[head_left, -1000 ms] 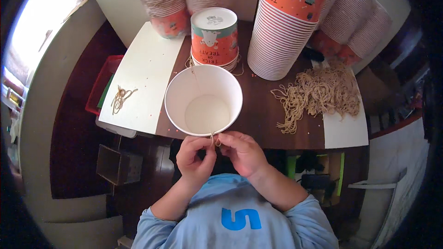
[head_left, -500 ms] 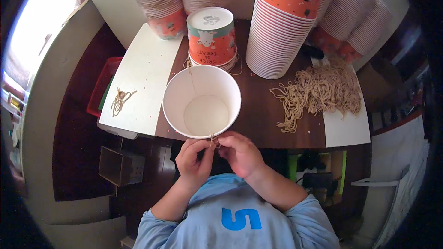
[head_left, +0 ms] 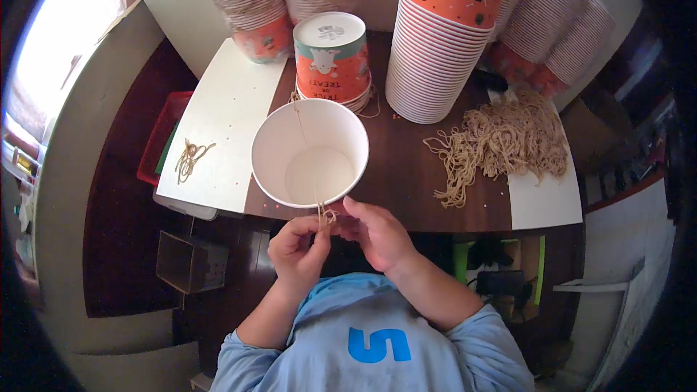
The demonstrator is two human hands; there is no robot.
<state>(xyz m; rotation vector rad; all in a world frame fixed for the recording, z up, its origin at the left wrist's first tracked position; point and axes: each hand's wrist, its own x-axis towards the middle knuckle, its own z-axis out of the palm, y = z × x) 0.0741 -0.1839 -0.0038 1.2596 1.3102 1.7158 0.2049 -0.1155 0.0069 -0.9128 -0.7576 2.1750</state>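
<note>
Left hand (head_left: 299,248): pinching twine (head_left: 329,215), six o'clock on paper bucket (head_left: 319,125)
Right hand (head_left: 382,238): bucket's five o'clock; cannot tell grip

I could pass between the open bucket (head_left: 327,127) and string heap (head_left: 512,141). Farther back, a tall stack (head_left: 441,54) blocks me; gaps behind look uncertain.

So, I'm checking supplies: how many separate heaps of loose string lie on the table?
2 on the table: a small bundle at left and a large pile at right. More could be hidden behind the white bucket.
</note>
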